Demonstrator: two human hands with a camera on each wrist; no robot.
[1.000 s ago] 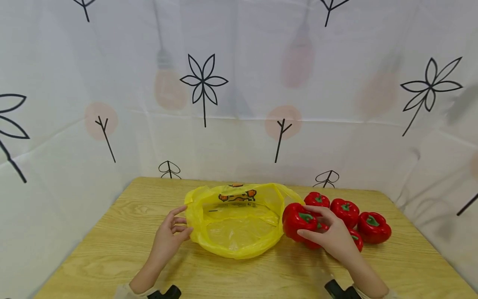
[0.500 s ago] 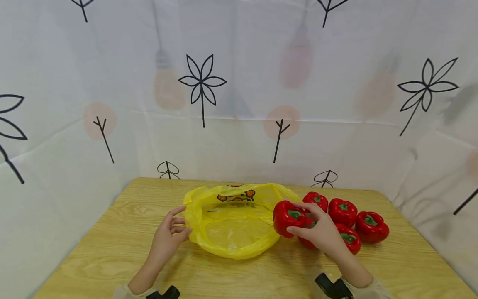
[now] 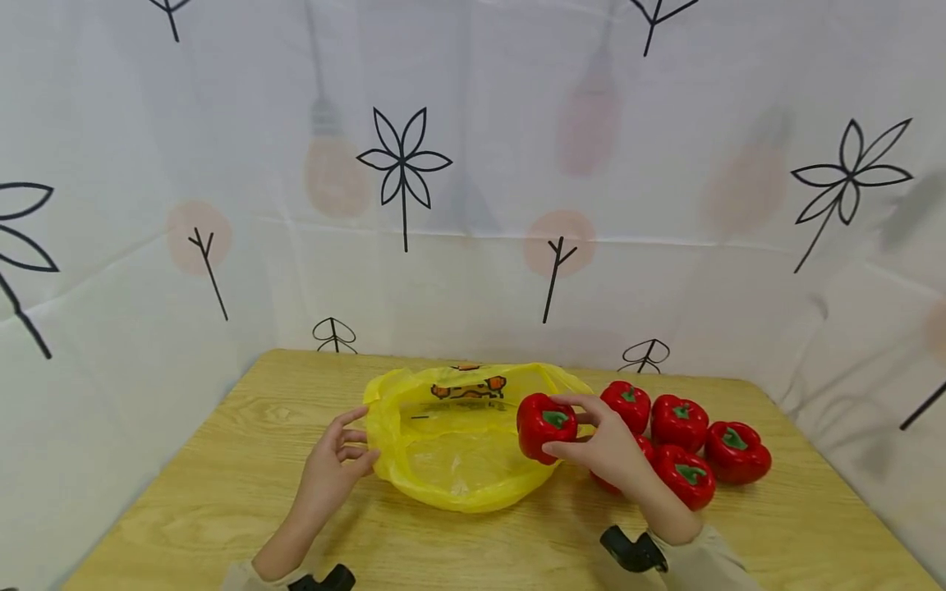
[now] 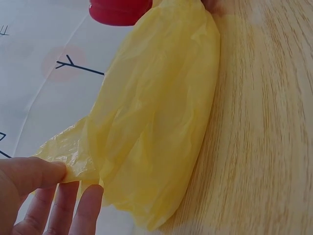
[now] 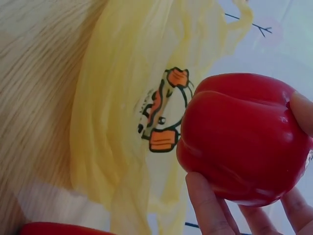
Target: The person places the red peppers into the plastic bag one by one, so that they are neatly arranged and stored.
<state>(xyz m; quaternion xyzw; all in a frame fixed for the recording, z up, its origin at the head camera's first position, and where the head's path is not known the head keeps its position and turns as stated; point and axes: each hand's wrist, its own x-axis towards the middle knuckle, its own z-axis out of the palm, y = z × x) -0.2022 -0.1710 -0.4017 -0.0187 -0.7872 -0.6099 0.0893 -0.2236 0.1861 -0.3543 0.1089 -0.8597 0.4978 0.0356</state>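
A yellow plastic bag (image 3: 473,460) stands on the table with its mouth spread wide, an orange and black print showing inside. My left hand (image 3: 336,464) pinches its left rim between thumb and fingers, as the left wrist view shows. My right hand (image 3: 609,443) grips a red bell pepper (image 3: 545,427) with a green stem, raised over the right side of the bag's mouth. In the right wrist view, the fingers wrap round this pepper (image 5: 244,139) from below and the side, with the bag (image 5: 107,122) beyond it.
Several more red bell peppers (image 3: 680,420) sit grouped on the wooden table (image 3: 244,460), right of the bag and partly behind my right hand and forearm. A white patterned cloth (image 3: 473,287) hangs behind the table and at both sides.
My right hand has carried the bell pepper leftward, from beside the other peppers to over the bag's right side. The left hand and the bag have barely moved.
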